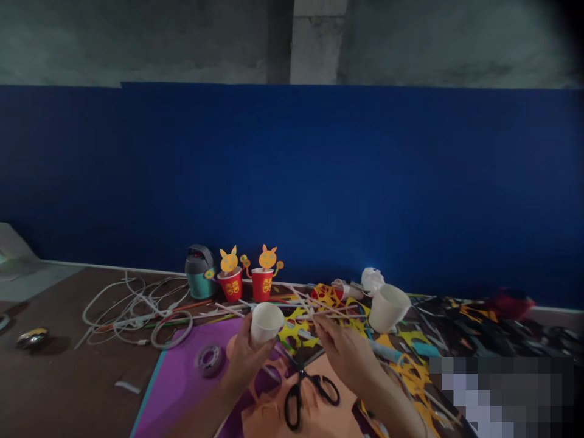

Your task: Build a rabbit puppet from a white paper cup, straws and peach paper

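In the head view my left hand is wrapped round a small white paper cup, its open mouth tipped toward me. My right hand is a little to the right, fingers pinched together above several thin pale sticks; whether one is between the fingertips I cannot make out. Below and between the hands, black-handled scissors lie with blades apart on orange paper. A roll of tape rests left of my left hand on purple paper.
Two red cups with orange cat-faced paper figures stand at the back beside a teal-and-grey container. White cables lie coiled at left. A larger white cup, crumpled white paper and yellow paper scraps are at right.
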Demonstrator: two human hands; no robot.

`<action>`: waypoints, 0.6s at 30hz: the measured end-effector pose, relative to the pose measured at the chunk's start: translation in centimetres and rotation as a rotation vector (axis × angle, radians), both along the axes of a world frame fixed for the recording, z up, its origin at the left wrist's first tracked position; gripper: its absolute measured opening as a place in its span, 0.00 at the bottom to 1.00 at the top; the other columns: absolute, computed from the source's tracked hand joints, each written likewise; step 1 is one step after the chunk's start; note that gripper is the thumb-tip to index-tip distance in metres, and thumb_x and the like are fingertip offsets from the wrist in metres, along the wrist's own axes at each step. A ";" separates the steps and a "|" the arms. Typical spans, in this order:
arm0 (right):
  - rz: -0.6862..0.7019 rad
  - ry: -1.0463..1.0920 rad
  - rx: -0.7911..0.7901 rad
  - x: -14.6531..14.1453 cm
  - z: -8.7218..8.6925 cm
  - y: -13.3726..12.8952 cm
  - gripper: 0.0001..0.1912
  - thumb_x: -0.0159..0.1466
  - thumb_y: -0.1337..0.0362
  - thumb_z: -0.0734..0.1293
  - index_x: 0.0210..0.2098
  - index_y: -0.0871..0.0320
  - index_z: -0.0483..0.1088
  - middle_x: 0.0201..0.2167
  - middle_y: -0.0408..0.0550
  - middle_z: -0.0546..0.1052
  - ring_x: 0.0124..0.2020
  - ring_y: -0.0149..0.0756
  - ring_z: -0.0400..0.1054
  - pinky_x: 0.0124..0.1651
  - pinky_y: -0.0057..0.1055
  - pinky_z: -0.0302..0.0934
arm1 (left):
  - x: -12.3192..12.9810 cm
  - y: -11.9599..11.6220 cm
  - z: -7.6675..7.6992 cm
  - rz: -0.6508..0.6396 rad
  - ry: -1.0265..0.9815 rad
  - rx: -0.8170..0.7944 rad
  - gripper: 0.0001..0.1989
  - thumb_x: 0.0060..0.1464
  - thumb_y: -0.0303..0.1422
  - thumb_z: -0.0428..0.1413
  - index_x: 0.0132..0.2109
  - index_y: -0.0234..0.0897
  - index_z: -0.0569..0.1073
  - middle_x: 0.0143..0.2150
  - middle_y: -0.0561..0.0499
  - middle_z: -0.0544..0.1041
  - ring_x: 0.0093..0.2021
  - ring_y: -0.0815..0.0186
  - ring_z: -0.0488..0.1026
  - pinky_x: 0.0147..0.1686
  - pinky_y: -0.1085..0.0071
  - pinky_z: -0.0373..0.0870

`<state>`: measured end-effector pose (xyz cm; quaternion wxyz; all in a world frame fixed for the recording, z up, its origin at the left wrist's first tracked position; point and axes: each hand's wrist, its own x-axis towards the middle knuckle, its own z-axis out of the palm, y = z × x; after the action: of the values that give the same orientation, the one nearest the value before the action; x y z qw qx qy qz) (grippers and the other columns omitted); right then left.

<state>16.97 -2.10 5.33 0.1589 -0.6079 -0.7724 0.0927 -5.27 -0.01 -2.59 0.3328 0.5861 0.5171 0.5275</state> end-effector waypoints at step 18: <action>0.237 0.197 -0.130 -1.7 0.4 -1.4 0.16 0.63 0.69 0.56 0.20 0.59 0.64 0.17 0.39 0.64 0.22 0.26 0.57 0.25 0.26 0.42 | 0.4 -1.5 1.5 -0.112 0.182 0.111 0.22 0.49 0.38 0.57 0.50 0.37 0.64 0.43 0.45 0.76 0.41 0.56 0.74 0.41 0.60 0.73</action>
<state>15.31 -3.48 5.74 0.1823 -0.5096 -0.8116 0.2199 -4.84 -1.53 -1.07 0.2805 0.6769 0.4819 0.4805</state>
